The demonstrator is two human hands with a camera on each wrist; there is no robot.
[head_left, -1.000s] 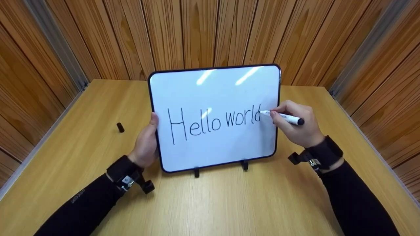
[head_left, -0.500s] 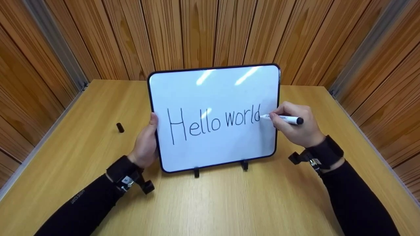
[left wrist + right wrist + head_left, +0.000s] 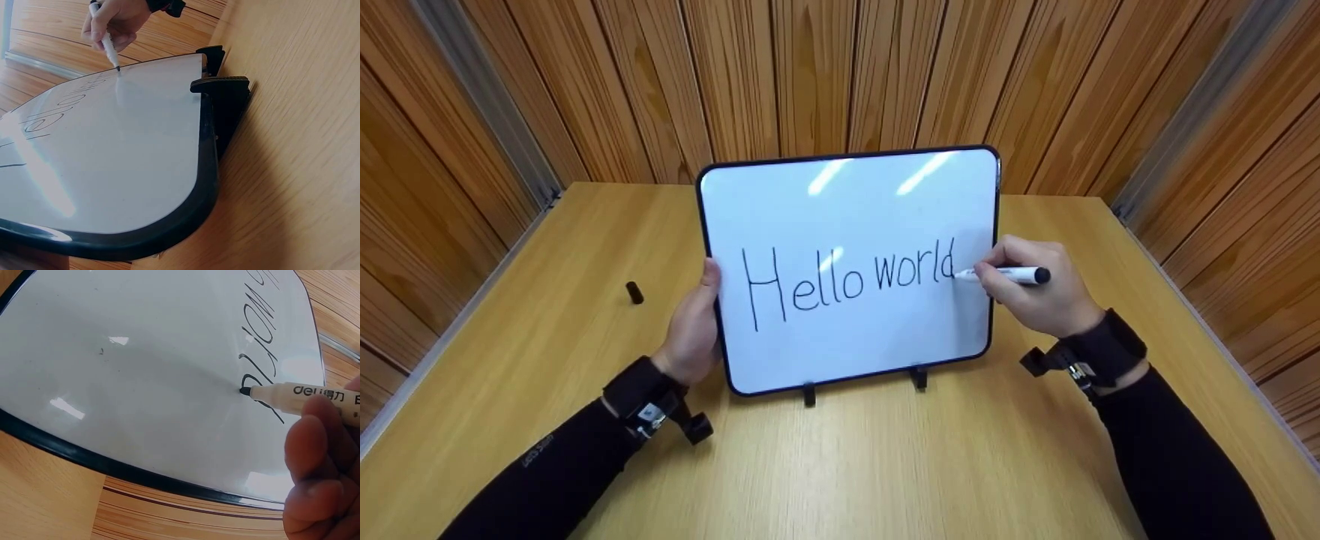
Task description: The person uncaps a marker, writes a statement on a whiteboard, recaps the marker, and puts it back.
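A white dry-erase board with a dark frame leans on a black stand. "Hello world" is written across it in thin black strokes. My left hand grips the board's left edge, thumb at the frame and the other fingers hidden behind. In my right hand a white marker is pinched between thumb and fingers, its black end pointing right. The right wrist view shows the black tip of the marker at the foot of the letter "d", seemingly touching the board.
A small black marker cap lies on the wooden table, left of the board. Wood-panelled walls enclose the table at the back and sides. Each wrist wears a black strap with a camera mount.
My right hand and the marker have shifted slightly down, the tip tracing the right side of the "d" to its base. My left hand and the board stay in place.
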